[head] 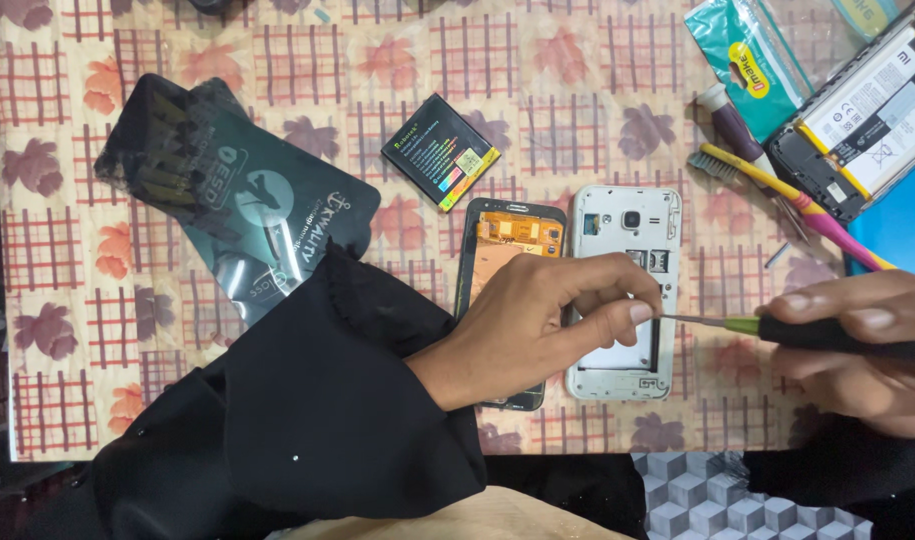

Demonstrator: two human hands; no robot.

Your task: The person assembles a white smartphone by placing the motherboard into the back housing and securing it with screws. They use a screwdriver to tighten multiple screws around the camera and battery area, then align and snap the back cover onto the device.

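On the counter [57, 120], under a leaf-print cloth, a dark pouch [247, 205] lies at the left, with a battery [440, 152] beside it. The left hand [537, 325] rests over an open phone [507, 250] and pinches the screwdriver [827, 333] tip just above the white phone frame [622, 290]. The right hand [857, 350] has its grip closed on the screwdriver's black handle. Further right lie a toothbrush [777, 190] and another phone [867, 110]

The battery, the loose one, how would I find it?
Start at the patterned tablecloth. Near its middle, above the two opened phones, the battery lies alone, tilted like a diamond. It is a small black square with a yellow edge, smaller than the big dark packet to its left.
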